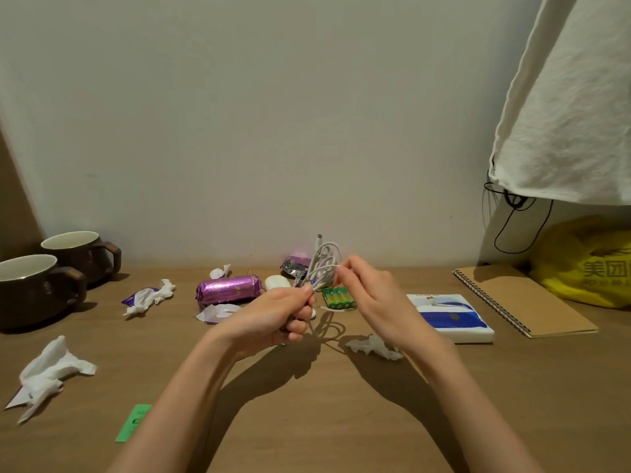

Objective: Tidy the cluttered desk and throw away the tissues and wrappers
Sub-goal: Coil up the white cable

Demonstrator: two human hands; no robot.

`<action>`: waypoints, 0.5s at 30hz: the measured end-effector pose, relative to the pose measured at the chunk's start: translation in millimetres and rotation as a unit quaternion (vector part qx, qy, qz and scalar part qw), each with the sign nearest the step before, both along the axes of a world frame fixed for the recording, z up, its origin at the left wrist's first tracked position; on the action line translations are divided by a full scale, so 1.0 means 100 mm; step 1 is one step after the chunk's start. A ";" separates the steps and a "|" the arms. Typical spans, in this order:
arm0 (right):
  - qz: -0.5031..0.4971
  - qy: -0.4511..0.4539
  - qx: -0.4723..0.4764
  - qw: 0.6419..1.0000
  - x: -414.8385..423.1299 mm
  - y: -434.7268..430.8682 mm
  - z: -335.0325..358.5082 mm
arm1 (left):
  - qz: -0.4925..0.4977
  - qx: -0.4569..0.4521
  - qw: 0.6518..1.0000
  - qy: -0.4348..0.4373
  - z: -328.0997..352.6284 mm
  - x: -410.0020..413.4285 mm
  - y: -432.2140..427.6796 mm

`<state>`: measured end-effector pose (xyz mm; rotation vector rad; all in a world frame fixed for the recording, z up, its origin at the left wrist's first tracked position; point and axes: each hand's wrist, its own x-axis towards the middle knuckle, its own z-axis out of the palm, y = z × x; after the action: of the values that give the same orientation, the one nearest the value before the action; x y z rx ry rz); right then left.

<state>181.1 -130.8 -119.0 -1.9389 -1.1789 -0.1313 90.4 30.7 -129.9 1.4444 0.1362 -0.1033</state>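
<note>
White cable (324, 264) held over the desk (307, 421).
The left hand (273, 315) grips its bundle; the right hand (372, 295) pinches a loop at 1 o'clock. A crumpled tissue (374, 346) lies at 5 o'clock, a purple wrapper (228, 289) at 10.

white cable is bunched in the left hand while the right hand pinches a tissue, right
No: the right hand pinches a loop of the white cable, not a tissue. The left hand does hold it bunched, as the head view shows.

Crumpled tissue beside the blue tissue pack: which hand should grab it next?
Right, likely. The tissue lies nearest the right hand, which only pinches a loop of the cable; the left hand grips the whole bundle.
</note>
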 end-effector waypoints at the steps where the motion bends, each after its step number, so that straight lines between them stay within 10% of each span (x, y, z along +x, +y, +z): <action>1: -0.015 -0.038 -0.030 0.999 -0.02 0.01 -0.01 | -0.010 0.001 1.000 -0.001 0.00 0.00 -0.01; 7: -0.069 -0.230 -0.046 0.970 -0.06 0.00 -0.02 | -0.024 -0.078 0.997 -0.012 0.04 -0.03 -0.04; 15: -0.041 -0.254 -0.024 0.966 0.00 0.02 -0.09 | 0.006 -0.016 1.000 0.002 0.04 -0.02 0.00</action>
<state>180.8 -128.6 -127.5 -2.0610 -1.4332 -0.6843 88.8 30.7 -126.1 1.4116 0.1462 -0.0970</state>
